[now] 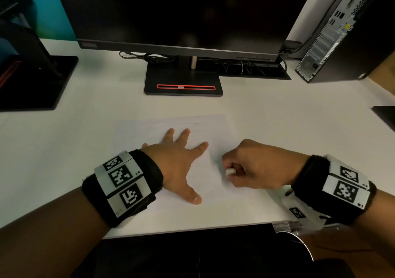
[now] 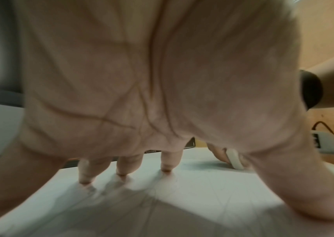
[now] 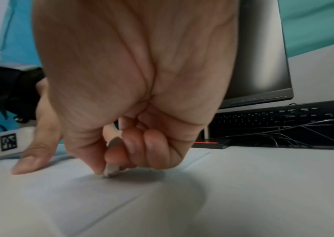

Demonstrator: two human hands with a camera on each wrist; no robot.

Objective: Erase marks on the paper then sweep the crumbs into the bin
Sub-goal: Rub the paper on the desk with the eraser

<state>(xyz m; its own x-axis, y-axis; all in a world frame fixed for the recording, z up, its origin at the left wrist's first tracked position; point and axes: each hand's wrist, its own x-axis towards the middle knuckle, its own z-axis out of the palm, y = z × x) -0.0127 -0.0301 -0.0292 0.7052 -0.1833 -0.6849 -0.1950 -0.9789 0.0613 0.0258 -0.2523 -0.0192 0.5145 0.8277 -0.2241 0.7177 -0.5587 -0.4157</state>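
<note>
A white sheet of paper (image 1: 149,128) with faint pencil lines lies flat on the white desk. My left hand (image 1: 181,160) is spread on it, its fingertips (image 2: 165,168) and thumb pressing the sheet down. Just to the right, my right hand (image 1: 245,168) pinches a small white eraser (image 1: 230,172) between thumb and curled fingers. The eraser (image 3: 111,171) has its tip touching the paper (image 3: 81,200) near the sheet's right part. The left wrist view also catches the eraser (image 2: 235,158) beyond the thumb. No bin or crumbs can be made out.
A monitor on a black stand base (image 1: 183,81) stands behind the paper, with cables and a keyboard (image 3: 283,118) behind it. A computer tower (image 1: 342,31) stands at the back right, another black stand (image 1: 36,81) at the left. The desk's front edge (image 1: 192,231) lies just under my wrists.
</note>
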